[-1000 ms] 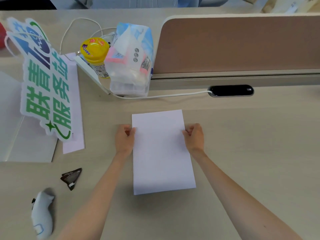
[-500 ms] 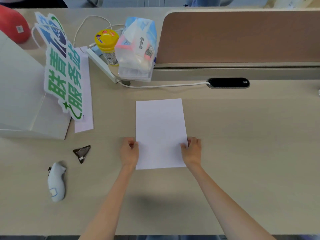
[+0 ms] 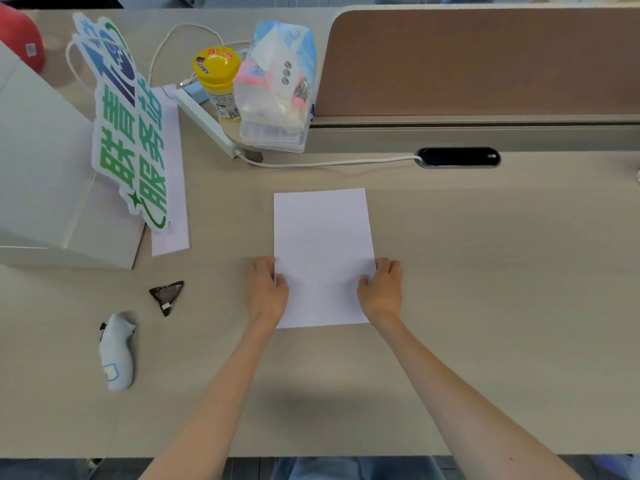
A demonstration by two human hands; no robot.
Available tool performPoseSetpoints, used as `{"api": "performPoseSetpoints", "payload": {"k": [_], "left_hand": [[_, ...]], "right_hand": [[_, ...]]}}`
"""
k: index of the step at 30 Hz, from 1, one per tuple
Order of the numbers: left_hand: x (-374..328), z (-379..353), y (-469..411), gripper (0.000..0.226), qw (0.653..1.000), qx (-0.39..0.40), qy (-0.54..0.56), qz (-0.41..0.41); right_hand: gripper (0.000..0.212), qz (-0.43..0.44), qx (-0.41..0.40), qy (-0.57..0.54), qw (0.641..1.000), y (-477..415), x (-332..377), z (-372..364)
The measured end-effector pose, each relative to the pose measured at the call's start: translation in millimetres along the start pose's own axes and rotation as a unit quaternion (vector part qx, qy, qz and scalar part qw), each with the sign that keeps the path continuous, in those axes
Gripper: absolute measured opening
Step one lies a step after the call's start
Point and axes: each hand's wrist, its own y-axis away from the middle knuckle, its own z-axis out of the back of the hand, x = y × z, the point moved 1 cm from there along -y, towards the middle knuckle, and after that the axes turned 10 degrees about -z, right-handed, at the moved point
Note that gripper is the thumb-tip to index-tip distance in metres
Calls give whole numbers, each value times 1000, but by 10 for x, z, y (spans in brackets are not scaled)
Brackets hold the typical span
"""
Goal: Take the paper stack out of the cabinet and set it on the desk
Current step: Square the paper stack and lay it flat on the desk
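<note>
A white paper stack [image 3: 322, 251] lies flat on the light wooden desk [image 3: 485, 271], in the middle of it. My left hand [image 3: 266, 291] grips the stack's left edge near its lower corner, fingers curled at the edge. My right hand [image 3: 381, 289] holds the right edge at about the same height, thumb resting on top of the paper. No cabinet is in view.
A printed green and blue sign [image 3: 128, 133] leans on a white box [image 3: 45, 174] at the left. A yellow-capped bottle [image 3: 218, 77], a tissue bag [image 3: 280, 88] and a power strip [image 3: 204, 123] stand behind. A dark wrapper [image 3: 166, 296] and white handheld device [image 3: 116, 351] lie left; a brown partition [image 3: 485, 60] at the back.
Both hands slid from the stack's upper edges down to its lower corners. The view has shifted, so the paper sits farther from me and the desk's near edge shows.
</note>
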Motion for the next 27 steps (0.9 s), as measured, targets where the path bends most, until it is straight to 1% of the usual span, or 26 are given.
{"api": "performPoseSetpoints", "payload": {"k": [2, 4, 5, 7, 9, 11, 14, 19, 23, 27], "left_hand": [[-88, -44, -52, 31, 997, -17, -51, -64], [-195, -95, -112, 35, 986, -12, -89, -140], [-222, -141, -188, 37, 976, 3, -121, -182], [-248, -204, -301, 45, 944, 39, -200, -259], [-216, -291, -431, 51, 915, 81, -251, -304], [-160, -383, -487, 54, 902, 113, -281, -306], [-62, -488, -497, 55, 899, 133, -305, -285], [69, -558, -525, 55, 883, 127, -343, -293], [91, -579, -506, 55, 882, 120, -348, -295], [66, -557, -488, 56, 882, 119, -348, -293]], "right_hand": [[38, 48, -28, 16, 998, -51, 92, -14], [41, 99, -30, 26, 994, -106, 214, -41], [43, 130, -29, 37, 990, -165, 282, -80], [47, 198, -30, 82, 976, -243, 371, -156], [51, 246, -27, 122, 961, -358, 417, -261], [54, 259, -16, 143, 955, -436, 417, -353], [55, 260, -1, 168, 951, -486, 368, -456], [56, 262, -17, 192, 946, -512, 269, -563], [56, 263, -35, 186, 946, -514, 237, -592], [56, 259, -29, 197, 945, -504, 245, -605]]}}
